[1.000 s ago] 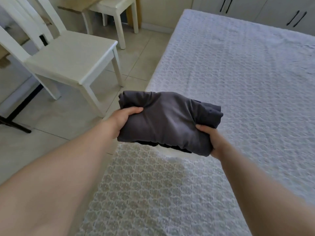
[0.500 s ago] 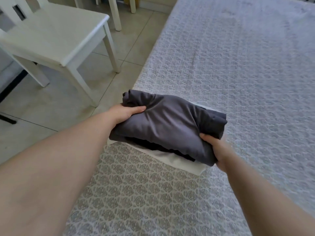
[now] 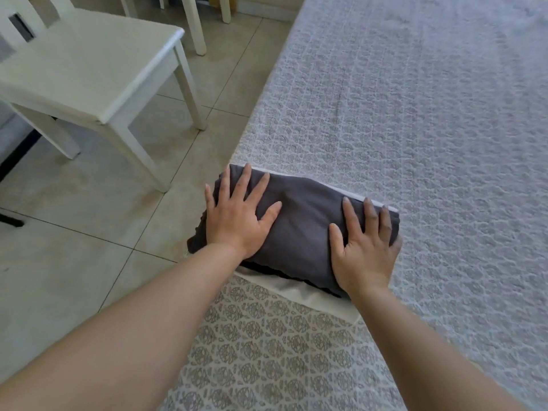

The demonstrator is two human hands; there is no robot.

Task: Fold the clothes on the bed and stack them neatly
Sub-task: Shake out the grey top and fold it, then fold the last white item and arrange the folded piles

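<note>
One folded dark grey garment (image 3: pixel 299 229) lies on top of one folded white garment (image 3: pixel 299 292), a stack of two at the left edge of the bed (image 3: pixel 415 114). Two hands press down on the grey one: the left hand (image 3: pixel 237 218) flat on its left end, the right hand (image 3: pixel 364 250) flat on its right end. The fingers (image 3: pixel 350 215) of both are straight and spread, gripping nothing. On the tiled floor (image 3: pixel 89 232) beside the bed stands one white chair (image 3: pixel 89 69); two more white legs (image 3: pixel 194 25) show behind it.
</note>
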